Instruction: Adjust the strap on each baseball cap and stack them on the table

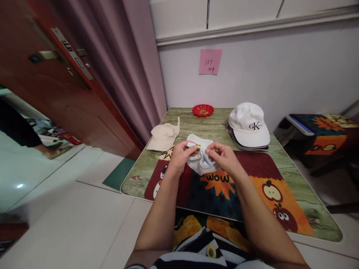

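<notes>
Between my hands is a white baseball cap (199, 164), its back opening and adjustment strap turned up toward me. My left hand (182, 155) pinches the strap right at a small gold buckle (199, 147). With thumb and forefinger, my right hand (223, 156) grips the cap's other strap side, close to the opening. A beige cap (164, 135) with its strap sticking up lies on the table to the left. On the right, a white cap with black "CK" lettering (251, 123) tops a small stack with darker brims beneath.
A wavy-edged red dish (202, 110) stands at the back of the green wood-patterned table (134, 179). Under my hands lies a colourful mat (193, 201). A pink note (210, 61) hangs on the wall. At left, a person's leg (19, 123) shows beyond the door (84, 101).
</notes>
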`<state>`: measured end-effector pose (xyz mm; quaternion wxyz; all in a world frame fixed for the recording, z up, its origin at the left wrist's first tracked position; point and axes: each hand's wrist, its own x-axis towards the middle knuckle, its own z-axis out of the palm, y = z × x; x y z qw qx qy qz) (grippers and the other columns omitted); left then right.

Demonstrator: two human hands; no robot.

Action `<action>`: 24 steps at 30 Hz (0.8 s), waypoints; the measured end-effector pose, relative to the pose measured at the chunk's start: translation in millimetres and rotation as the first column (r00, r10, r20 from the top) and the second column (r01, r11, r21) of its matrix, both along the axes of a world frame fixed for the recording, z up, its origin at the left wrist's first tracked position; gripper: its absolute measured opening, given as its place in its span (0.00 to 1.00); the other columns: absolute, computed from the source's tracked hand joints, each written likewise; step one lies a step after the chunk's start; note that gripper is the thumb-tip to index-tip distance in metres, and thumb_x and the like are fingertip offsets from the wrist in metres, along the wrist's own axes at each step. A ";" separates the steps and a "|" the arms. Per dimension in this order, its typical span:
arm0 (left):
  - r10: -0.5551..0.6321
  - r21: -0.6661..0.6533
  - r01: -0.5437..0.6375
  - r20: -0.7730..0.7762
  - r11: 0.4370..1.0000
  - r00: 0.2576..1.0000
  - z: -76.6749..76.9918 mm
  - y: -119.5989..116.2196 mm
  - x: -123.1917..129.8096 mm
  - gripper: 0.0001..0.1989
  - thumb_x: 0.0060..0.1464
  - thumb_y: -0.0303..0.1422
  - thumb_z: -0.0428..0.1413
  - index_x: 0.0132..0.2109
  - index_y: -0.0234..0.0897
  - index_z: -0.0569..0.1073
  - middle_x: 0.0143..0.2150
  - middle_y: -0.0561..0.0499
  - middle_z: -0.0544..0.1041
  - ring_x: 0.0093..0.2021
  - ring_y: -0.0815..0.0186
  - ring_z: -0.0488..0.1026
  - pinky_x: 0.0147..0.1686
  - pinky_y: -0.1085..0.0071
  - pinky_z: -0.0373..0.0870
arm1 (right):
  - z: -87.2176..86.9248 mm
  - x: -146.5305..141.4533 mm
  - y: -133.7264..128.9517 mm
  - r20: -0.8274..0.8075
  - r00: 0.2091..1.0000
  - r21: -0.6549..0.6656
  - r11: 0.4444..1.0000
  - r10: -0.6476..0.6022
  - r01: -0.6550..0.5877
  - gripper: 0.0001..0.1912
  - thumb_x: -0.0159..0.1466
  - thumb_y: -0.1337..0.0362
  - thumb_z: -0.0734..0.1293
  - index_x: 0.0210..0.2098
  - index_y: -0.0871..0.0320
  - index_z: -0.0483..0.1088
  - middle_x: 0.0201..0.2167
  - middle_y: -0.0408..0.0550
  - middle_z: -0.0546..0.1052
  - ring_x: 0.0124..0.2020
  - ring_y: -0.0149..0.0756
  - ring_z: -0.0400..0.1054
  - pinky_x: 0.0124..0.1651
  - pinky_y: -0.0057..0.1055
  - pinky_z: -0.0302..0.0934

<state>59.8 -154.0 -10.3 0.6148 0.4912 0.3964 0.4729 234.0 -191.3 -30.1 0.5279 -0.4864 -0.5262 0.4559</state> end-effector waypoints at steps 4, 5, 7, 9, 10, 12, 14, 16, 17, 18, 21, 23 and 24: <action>-0.059 0.004 0.060 -0.060 0.998 0.996 -0.2 1.7 -3.9 0.17 0.43 0.41 0.68 0.34 0.32 0.78 0.27 0.50 0.78 0.27 0.69 0.72 0.32 0.73 0.68 | -1.1 -0.6 0.5 -0.013 1.000 0.020 1.000 -0.021 0.021 0.16 0.57 0.50 0.73 0.30 0.57 0.72 0.17 0.36 0.65 0.20 0.27 0.55 0.25 0.27 0.48; -0.050 0.031 0.053 -0.091 0.998 0.995 1.6 4.0 -5.6 0.17 0.45 0.42 0.67 0.35 0.32 0.78 0.27 0.50 0.77 0.27 0.69 0.72 0.31 0.73 0.67 | -0.9 -0.4 0.4 -0.017 1.000 0.018 1.000 -0.024 0.025 0.16 0.57 0.50 0.72 0.30 0.57 0.72 0.17 0.36 0.65 0.20 0.27 0.55 0.25 0.27 0.47; 0.012 0.162 0.016 -0.169 0.987 0.986 8.0 11.9 -9.5 0.16 0.49 0.43 0.65 0.37 0.34 0.79 0.30 0.49 0.78 0.30 0.67 0.72 0.32 0.72 0.67 | 0.1 0.6 0.0 -0.030 0.999 0.006 1.000 -0.026 0.026 0.16 0.57 0.50 0.72 0.31 0.58 0.74 0.19 0.37 0.66 0.21 0.27 0.56 0.26 0.27 0.49; 0.040 0.344 0.063 -0.285 0.937 0.958 17.0 23.3 -12.6 0.16 0.50 0.42 0.65 0.42 0.36 0.80 0.41 0.47 0.81 0.40 0.64 0.75 0.40 0.71 0.69 | 1.4 1.9 -0.6 -0.047 0.999 -0.008 1.000 -0.022 0.022 0.17 0.57 0.49 0.72 0.32 0.58 0.75 0.20 0.38 0.67 0.21 0.27 0.57 0.27 0.27 0.50; -0.003 0.395 0.157 -0.363 0.905 0.932 21.6 29.6 -13.6 0.17 0.49 0.41 0.66 0.44 0.37 0.81 0.46 0.47 0.81 0.46 0.62 0.75 0.44 0.70 0.69 | 1.9 2.5 -0.8 -0.055 0.998 -0.010 1.000 -0.018 0.017 0.17 0.57 0.49 0.72 0.32 0.58 0.75 0.20 0.38 0.67 0.21 0.27 0.57 0.27 0.28 0.50; -0.197 0.352 0.422 -0.525 0.836 0.828 29.1 41.0 -14.6 0.17 0.50 0.42 0.65 0.45 0.38 0.82 0.49 0.46 0.81 0.50 0.59 0.74 0.49 0.68 0.68 | 2.2 3.2 -1.2 -0.060 0.998 -0.002 1.000 -0.013 0.013 0.17 0.57 0.50 0.72 0.33 0.59 0.76 0.20 0.38 0.67 0.22 0.27 0.57 0.27 0.28 0.51; -0.396 0.218 0.608 -0.586 0.764 0.707 32.3 49.2 -14.7 0.15 0.53 0.44 0.63 0.41 0.36 0.82 0.42 0.47 0.81 0.45 0.60 0.75 0.47 0.67 0.68 | 1.3 3.8 -1.5 -0.057 0.998 0.006 1.000 -0.008 0.008 0.17 0.58 0.50 0.73 0.33 0.59 0.77 0.20 0.38 0.68 0.22 0.28 0.59 0.28 0.28 0.53; -0.490 0.142 0.655 -0.551 0.742 0.676 31.0 53.1 -15.0 0.15 0.53 0.44 0.63 0.37 0.35 0.81 0.36 0.49 0.80 0.38 0.64 0.74 0.42 0.69 0.67 | -0.7 5.8 -2.4 -0.072 0.997 -0.004 1.000 -0.009 0.008 0.18 0.58 0.49 0.72 0.36 0.59 0.77 0.22 0.40 0.72 0.24 0.29 0.63 0.30 0.28 0.56; -0.502 0.129 0.641 -0.513 0.757 0.696 28.9 53.7 -15.5 0.15 0.51 0.43 0.64 0.36 0.34 0.80 0.34 0.50 0.79 0.36 0.65 0.73 0.40 0.70 0.66 | -2.1 7.7 -3.2 -0.082 0.997 -0.013 1.000 -0.009 0.008 0.19 0.59 0.48 0.72 0.38 0.59 0.78 0.24 0.42 0.74 0.26 0.31 0.66 0.31 0.28 0.59; -0.504 0.117 0.616 -0.468 0.779 0.726 26.2 53.7 -16.1 0.15 0.50 0.43 0.66 0.36 0.34 0.80 0.33 0.50 0.78 0.34 0.67 0.72 0.38 0.71 0.65 | -3.8 10.6 -4.2 -0.084 0.996 -0.021 1.000 -0.009 0.007 0.20 0.59 0.48 0.73 0.40 0.59 0.78 0.27 0.43 0.77 0.28 0.32 0.68 0.33 0.29 0.61; -0.475 0.077 0.528 -0.345 0.846 0.810 16.2 52.0 -19.1 0.16 0.46 0.42 0.69 0.35 0.32 0.79 0.32 0.51 0.77 0.32 0.69 0.70 0.36 0.72 0.64 | -9.8 25.6 -8.4 0.007 1.000 -0.035 0.999 0.016 -0.015 0.24 0.60 0.46 0.72 0.45 0.59 0.77 0.35 0.48 0.80 0.34 0.36 0.73 0.38 0.31 0.65; -0.448 0.060 0.485 -0.301 0.872 0.842 9.9 51.5 -21.6 0.17 0.44 0.42 0.70 0.34 0.32 0.78 0.30 0.51 0.76 0.31 0.69 0.70 0.34 0.72 0.64 | -15.4 40.1 -11.4 0.125 0.990 -0.022 0.998 0.059 -0.057 0.26 0.60 0.45 0.72 0.49 0.59 0.77 0.41 0.50 0.81 0.40 0.40 0.74 0.42 0.34 0.68; -0.438 0.054 0.471 -0.288 0.880 0.852 7.3 51.6 -23.0 0.17 0.44 0.42 0.70 0.34 0.32 0.78 0.30 0.51 0.76 0.30 0.69 0.70 0.34 0.72 0.64 | -19.0 47.7 -12.6 0.193 0.977 -0.004 0.996 0.085 -0.086 0.27 0.60 0.46 0.73 0.51 0.58 0.77 0.45 0.51 0.81 0.44 0.42 0.75 0.46 0.36 0.68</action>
